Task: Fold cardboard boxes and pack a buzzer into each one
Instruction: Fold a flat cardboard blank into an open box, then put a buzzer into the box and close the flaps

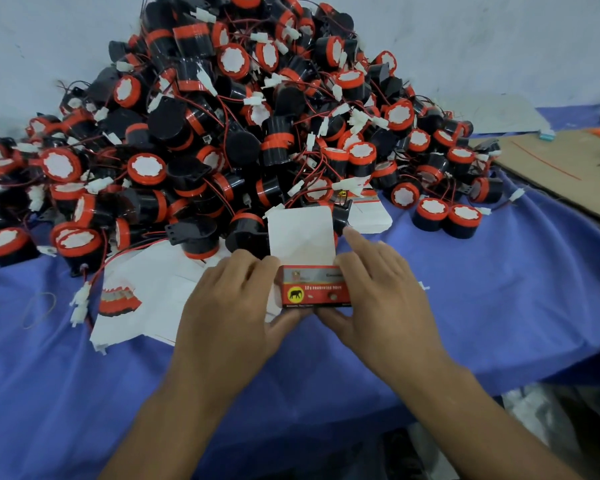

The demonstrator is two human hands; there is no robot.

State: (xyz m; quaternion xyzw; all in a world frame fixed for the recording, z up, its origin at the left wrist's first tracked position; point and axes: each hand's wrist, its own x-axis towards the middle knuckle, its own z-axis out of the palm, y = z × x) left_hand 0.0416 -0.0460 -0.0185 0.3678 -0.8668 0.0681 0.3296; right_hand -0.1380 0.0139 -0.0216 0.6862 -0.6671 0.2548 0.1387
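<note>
A small red cardboard box with a yellow elephant mark stands on the blue cloth, its white lid flap raised behind it. My left hand grips its left side, thumb under the front edge. My right hand holds the right side, index finger stretched out over the open top. What is inside the box is hidden. Behind it rises a big heap of black buzzers with red rings, white labels and red wires.
Flat unfolded white box blanks lie left of the box, more behind it. Two loose buzzers stand to the right. A brown cardboard sheet covers the far right. The blue cloth's edge drops off at lower right.
</note>
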